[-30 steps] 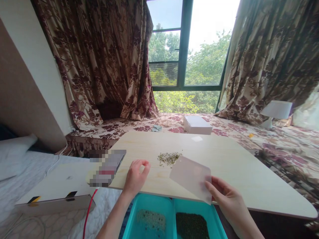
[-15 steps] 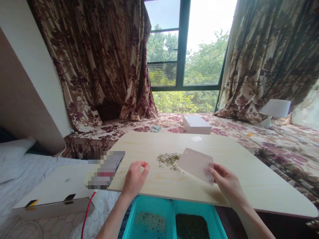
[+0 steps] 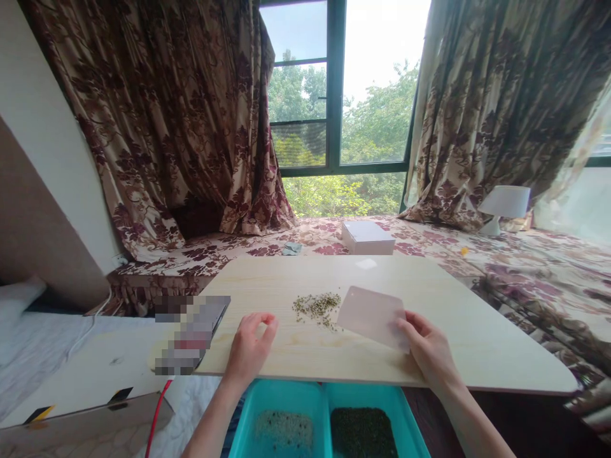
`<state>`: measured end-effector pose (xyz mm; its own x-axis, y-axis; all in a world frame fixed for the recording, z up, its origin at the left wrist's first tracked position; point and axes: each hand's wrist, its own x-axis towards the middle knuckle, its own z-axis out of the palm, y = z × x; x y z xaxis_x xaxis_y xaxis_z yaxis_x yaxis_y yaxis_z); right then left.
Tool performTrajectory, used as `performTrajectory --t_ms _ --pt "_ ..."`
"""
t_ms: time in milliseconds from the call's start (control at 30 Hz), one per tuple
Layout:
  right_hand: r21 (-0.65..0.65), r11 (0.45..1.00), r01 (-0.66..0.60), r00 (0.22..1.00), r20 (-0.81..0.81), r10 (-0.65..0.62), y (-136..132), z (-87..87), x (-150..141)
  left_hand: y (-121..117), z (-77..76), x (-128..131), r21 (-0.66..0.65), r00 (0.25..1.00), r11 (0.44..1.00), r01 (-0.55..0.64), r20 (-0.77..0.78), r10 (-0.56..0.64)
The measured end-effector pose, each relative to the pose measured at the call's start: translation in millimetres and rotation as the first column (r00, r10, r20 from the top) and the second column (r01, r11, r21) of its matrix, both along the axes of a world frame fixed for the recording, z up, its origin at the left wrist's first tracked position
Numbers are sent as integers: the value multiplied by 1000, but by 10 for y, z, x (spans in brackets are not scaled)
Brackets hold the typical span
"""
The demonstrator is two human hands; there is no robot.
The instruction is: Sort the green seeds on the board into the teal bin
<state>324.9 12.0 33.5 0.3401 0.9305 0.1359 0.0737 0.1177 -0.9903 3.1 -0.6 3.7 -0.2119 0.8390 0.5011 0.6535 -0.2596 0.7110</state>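
Nearest, a two-part turquoise bin (image 3: 326, 416), cut off below, holds pale grains (image 3: 286, 427) left, dark grains (image 3: 363, 431) right. The left hand (image 3: 251, 343) curls loosely — around anything, I cannot tell. The right hand (image 3: 427, 348) pinches a translucent sheet (image 3: 370, 315) — opposite its grip, scattered seeds (image 3: 317, 307) lie just beside, on the table (image 3: 482, 346).

The right hand (image 3: 427, 350) now has the card (image 3: 370, 316) wholly over the table (image 3: 482, 346), just right of the seeds (image 3: 316, 308), its far edge more level; a second earlier, the card's lower corner overlapped the table's near edge. Seeds behind the card then now show at the pile's near right. The view swings right, revealing another window (image 3: 602, 140) and cropping more of the pillow (image 3: 18, 302).
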Motion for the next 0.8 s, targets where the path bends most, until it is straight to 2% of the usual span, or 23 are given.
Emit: performTrajectory --t_ms 233,600,800 --pt "18 1000 -4 1000 -1 4 -30 26 -20 -6 6 -6 -2 1000 1000 1 6 -1" --pt "34 998 -52 998 47 50 -2 -36 15 4 -13 -11 -14 1000 1000 2 13 -2" --pt "31 998 -60 997 49 59 -19 9 -4 4 -9 -7 -12 1000 1000 -3 17 3"
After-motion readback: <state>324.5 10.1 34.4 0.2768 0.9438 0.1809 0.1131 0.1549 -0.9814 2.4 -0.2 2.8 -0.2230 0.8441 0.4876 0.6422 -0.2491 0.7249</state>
